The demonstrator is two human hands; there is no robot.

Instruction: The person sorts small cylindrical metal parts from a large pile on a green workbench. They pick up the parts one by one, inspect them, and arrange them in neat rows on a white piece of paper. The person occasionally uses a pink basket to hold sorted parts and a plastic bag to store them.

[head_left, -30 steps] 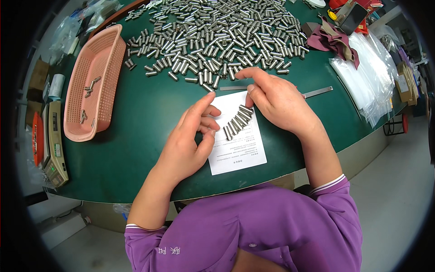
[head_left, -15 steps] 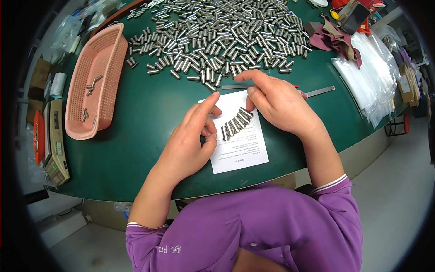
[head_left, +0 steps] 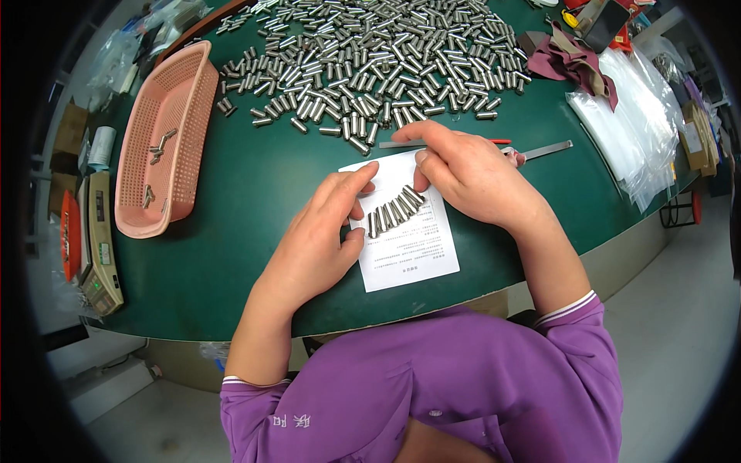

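Observation:
Several short shiny metal pins [head_left: 395,211] with small heads lie side by side in a slanted row on a white printed sheet [head_left: 413,262]. Curved around the row's left end is my left hand [head_left: 320,224], its thumb and index finger apart and the thumb close to the nearest pin. My right hand [head_left: 467,174] arches over the far right end, with the thumb near the last pin and the index finger stretched out past the sheet's top edge. Neither hand wraps around a pin. Its other fingers are partly hidden beneath the right palm.
Beyond my hands a large heap of metal pins [head_left: 378,69] covers the green table [head_left: 255,231]. A pink basket [head_left: 131,177] with a few pins stands left, beside a scale [head_left: 100,247]. A metal ruler-like strip [head_left: 548,150], plastic bags [head_left: 617,139] and a maroon cloth [head_left: 571,62] lie right.
The row of pins has shifted slightly left, and the gap between it and my left hand has narrowed. My right thumb and index finger have moved a little left.

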